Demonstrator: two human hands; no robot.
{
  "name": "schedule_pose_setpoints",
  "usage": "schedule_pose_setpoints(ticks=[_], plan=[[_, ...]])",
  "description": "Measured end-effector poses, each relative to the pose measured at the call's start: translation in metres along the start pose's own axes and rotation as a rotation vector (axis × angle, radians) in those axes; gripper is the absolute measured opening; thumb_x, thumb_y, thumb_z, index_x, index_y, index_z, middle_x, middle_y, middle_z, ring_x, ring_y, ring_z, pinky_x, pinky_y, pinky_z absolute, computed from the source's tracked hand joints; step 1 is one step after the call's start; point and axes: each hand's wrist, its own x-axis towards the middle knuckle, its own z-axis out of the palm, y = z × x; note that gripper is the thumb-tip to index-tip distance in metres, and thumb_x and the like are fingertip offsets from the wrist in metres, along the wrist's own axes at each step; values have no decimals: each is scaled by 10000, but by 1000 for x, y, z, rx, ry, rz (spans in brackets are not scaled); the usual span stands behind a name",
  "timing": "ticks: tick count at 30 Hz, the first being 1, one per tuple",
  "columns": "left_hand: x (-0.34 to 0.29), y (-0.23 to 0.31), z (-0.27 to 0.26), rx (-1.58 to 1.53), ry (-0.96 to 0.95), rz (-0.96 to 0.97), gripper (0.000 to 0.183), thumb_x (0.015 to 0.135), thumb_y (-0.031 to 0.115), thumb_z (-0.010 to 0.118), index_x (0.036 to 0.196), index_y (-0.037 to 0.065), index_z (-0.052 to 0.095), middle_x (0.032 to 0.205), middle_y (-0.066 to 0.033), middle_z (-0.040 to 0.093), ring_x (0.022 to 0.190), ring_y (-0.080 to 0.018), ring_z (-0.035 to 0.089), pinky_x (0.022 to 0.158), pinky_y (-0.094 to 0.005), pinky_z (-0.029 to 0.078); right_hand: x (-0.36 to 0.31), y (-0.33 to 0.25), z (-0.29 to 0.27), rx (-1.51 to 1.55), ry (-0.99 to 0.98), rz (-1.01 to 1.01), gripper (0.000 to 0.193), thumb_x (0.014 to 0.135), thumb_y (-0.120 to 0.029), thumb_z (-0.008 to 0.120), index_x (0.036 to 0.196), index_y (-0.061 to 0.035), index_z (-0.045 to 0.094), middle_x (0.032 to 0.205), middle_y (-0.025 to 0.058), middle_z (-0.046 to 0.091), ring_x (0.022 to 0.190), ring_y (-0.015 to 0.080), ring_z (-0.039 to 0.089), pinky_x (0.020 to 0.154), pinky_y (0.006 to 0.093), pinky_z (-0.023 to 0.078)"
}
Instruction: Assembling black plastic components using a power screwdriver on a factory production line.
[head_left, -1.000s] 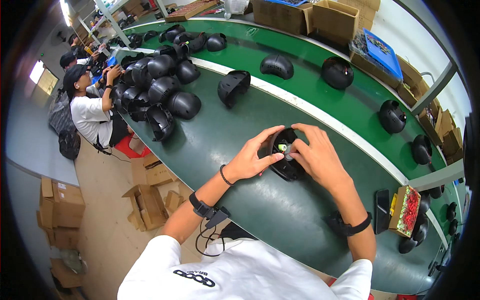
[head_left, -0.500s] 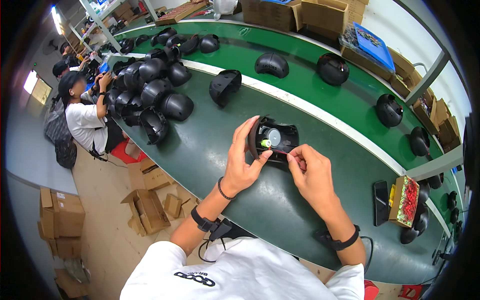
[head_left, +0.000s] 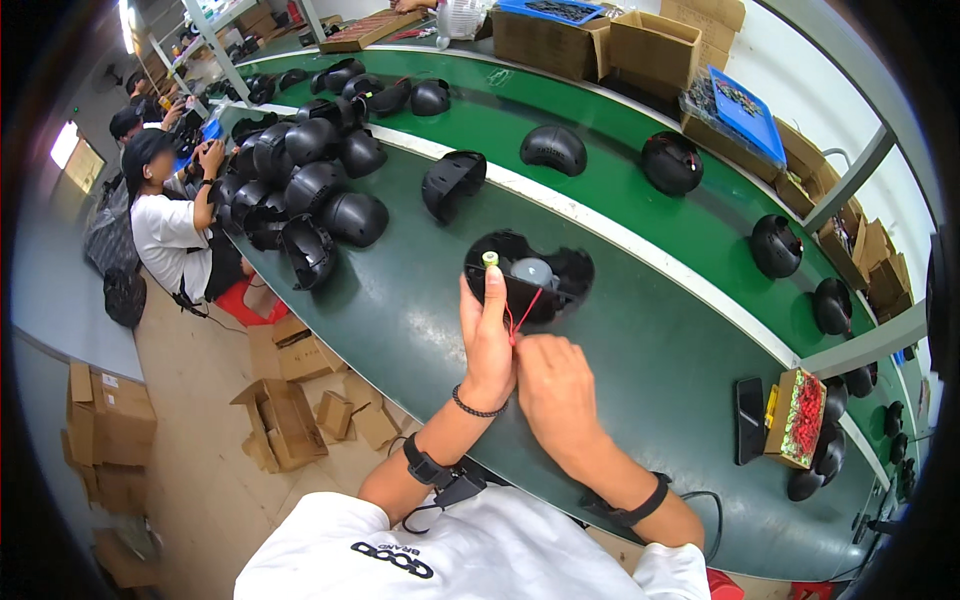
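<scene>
My left hand (head_left: 487, 335) grips a rounded black plastic shell (head_left: 572, 262), its hollow side turned up, thumb on the near wall. Inside the shell sits a round grey part (head_left: 533, 272). Just above my left thumb tip is a small light-green cylinder (head_left: 490, 259). From the shell, thin red wires (head_left: 513, 322) run down toward me. My right hand (head_left: 556, 383) is closed beside the left palm, pinching the wires' lower end; its fingertips are partly hidden.
Black shells are heaped (head_left: 310, 180) at the left, and a single shell (head_left: 454, 184) lies nearer. More shells sit on the green conveyor (head_left: 610, 180). At right are a phone (head_left: 748, 420) and a box of red-and-green parts (head_left: 800, 418). A seated co-worker (head_left: 165, 225) works far left.
The shell has been tilted and moved slightly down. My right hand has left the shell's right edge and come down and left, drawing the red wires toward me.
</scene>
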Motion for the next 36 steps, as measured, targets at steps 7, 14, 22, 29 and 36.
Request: schedule_pose_setpoints(ticks=[7, 14, 22, 29, 36], plan=[[22, 15, -55, 301, -45, 7, 382, 1093, 332, 531, 1287, 9, 591, 1101, -25, 645, 959, -108, 606, 859, -276, 516, 35, 29, -49, 474, -671, -75, 370, 926, -124, 670, 1252, 51, 659, 1205, 239, 701, 1025, 399, 705, 926, 440, 559], [52, 58, -52, 1196, -366, -148, 499, 1033, 365, 623, 1432, 84, 522, 1035, -68, 666, 715, -105, 578, 572, -273, 488, 212, 180, 0, -85, -64, -26, 829, 776, -124, 791, 1502, -165, 393, 1475, 258, 474, 1345, 433, 470, 1089, 515, 427], [84, 23, -59, 889, -592, -245, 498, 1010, 191, 625, 1459, 16, 505, 1364, -95, 593, 1258, -166, 531, 1057, -310, 442, 255, 246, 54, -83, -118, 125, 1094, 697, -152, 854, 1607, -68, 251, 1344, 257, 473, 1262, 462, 500, 1133, 438, 416], [77, 46, -57, 848, -483, -526, 491, 975, 104, 585, 1453, 20, 508, 1409, -95, 567, 1278, -152, 525, 1047, -308, 457, 89, 146, -31, 176, -225, -204, 752, 647, -2, 741, 1324, 1, 414, 1567, 328, 228, 1441, 552, 318, 1186, 525, 366], [65, 33, -46, 757, -602, -353, 544, 971, 80, 575, 1496, -2, 457, 1447, -151, 553, 1344, -217, 516, 1160, -347, 372, 16, 115, -15, 545, -408, -139, 929, 695, -331, 953, 1364, -62, 368, 1613, 359, 194, 1477, 529, 306, 1195, 540, 358]])
